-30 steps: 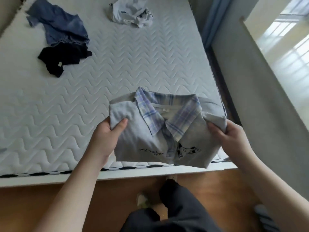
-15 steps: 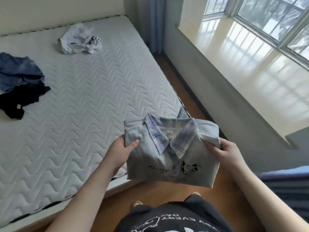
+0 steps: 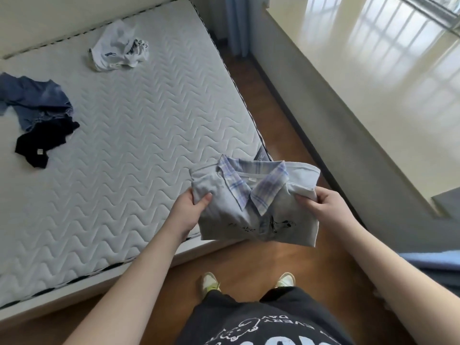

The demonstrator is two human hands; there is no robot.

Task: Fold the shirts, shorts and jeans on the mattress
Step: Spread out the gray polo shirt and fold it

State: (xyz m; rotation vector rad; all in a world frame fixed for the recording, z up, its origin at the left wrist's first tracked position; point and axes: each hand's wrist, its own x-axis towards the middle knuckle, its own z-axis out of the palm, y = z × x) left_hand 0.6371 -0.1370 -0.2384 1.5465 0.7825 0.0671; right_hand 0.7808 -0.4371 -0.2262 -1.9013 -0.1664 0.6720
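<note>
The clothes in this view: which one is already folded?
The grey shirt with the plaid collar, held by the left hand and right hand. The white shirt, jeans and black garment lie crumpled on the mattress.

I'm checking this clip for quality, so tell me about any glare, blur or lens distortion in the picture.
Head view: strong window glare washes out the sill at upper right; wide-angle bending curves the mattress edges and wall lines; both hands and the folded shirt look reasonably sharp, though its print is soft; lighting on the mattress is even, with faint shadows.
</note>
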